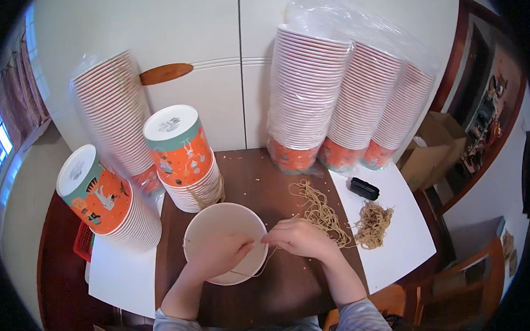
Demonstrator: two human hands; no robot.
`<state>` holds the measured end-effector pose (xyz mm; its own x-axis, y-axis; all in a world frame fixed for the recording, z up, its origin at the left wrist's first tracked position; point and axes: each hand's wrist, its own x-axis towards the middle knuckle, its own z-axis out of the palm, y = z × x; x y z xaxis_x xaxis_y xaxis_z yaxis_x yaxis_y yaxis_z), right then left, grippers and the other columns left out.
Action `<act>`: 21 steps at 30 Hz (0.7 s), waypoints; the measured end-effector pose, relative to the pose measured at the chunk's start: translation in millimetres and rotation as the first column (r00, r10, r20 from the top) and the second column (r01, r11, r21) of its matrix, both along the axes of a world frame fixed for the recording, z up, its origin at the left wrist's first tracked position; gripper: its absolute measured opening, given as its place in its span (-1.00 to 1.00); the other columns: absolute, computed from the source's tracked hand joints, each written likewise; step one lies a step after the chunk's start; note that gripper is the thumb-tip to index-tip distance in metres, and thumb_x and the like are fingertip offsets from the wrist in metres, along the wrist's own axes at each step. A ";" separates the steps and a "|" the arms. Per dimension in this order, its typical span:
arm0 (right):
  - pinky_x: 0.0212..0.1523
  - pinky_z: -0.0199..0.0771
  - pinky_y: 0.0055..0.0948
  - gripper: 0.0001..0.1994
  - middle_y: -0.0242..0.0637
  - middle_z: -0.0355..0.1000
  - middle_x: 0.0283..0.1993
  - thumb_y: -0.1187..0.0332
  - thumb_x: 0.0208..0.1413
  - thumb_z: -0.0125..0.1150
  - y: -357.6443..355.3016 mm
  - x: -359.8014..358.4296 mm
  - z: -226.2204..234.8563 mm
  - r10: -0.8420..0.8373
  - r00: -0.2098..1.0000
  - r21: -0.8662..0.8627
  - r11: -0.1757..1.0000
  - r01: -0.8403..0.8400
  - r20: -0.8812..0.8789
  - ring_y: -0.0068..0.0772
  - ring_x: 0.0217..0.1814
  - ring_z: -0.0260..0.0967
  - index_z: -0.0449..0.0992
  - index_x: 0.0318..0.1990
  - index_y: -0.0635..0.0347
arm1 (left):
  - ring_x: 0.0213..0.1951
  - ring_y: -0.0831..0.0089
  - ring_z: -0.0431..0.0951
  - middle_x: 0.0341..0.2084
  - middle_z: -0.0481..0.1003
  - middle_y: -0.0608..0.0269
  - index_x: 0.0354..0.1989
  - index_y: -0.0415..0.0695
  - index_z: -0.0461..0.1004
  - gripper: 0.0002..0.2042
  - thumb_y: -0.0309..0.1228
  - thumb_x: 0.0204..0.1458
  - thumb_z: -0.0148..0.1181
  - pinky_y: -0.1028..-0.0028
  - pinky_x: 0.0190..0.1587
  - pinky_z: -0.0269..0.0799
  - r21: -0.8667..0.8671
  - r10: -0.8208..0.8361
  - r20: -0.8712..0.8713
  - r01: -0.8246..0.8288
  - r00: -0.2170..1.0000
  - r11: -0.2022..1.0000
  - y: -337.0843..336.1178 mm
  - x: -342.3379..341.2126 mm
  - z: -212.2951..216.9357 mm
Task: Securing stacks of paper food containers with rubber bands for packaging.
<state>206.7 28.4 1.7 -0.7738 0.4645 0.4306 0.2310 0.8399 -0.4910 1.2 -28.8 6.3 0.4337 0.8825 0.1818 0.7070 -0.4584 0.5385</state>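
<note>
On the left, finished stacked cups lie clear of our work. Our left hand reaches into the white paper cup on the desk, steadying it, grip pinching twine; our right hand pinches its other end, loose strings within reach.

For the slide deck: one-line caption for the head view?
Left hand inside white paper bowl, right hand pinching tan string.

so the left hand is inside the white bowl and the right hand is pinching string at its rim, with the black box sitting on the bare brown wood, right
Not quite. In the head view the black box lies on the white sheet, not on bare wood. The rest holds: the left hand is inside the white bowl, and the right hand pinches string at its rim.
</note>
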 end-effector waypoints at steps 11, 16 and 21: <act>-0.41 0.39 -0.41 -0.84 -0.32 0.39 -0.49 0.49 -0.25 0.11 -3.7 -1.3 -2.0 0.042 0.999 0.150 0.988 -0.042 0.001 -0.32 -0.42 0.36 0.46 -0.41 0.15 | -0.43 0.25 0.47 -0.53 0.45 0.17 -0.43 -0.10 0.45 -0.84 -0.30 -0.10 0.04 0.29 -0.37 0.36 0.178 0.043 -0.033 -0.037 0.999 0.983 -5.4 15.3 -6.7; -0.44 0.39 -0.44 -0.83 -0.35 0.39 -0.48 0.52 -0.29 0.10 -7.9 4.9 1.6 0.040 0.999 0.220 0.975 -0.033 -0.030 -0.34 -0.44 0.35 0.46 -0.42 0.14 | -0.43 0.23 0.46 -0.53 0.44 0.16 -0.47 -0.11 0.45 -0.85 -0.32 -0.09 0.00 0.28 -0.38 0.36 0.058 0.043 -0.027 -0.041 0.999 0.997 -4.1 24.4 -1.1; -0.39 0.41 -0.41 -0.77 -0.30 0.39 -0.46 0.51 -0.32 0.11 -4.2 2.1 -0.8 0.053 0.999 0.190 0.981 -0.049 -0.015 -0.32 -0.39 0.37 0.44 -0.37 0.17 | -0.42 0.22 0.45 -0.55 0.44 0.15 -0.49 -0.12 0.44 -0.86 -0.33 -0.11 0.02 0.27 -0.37 0.36 0.039 0.060 0.009 -0.060 0.998 0.997 -1.8 21.2 -3.1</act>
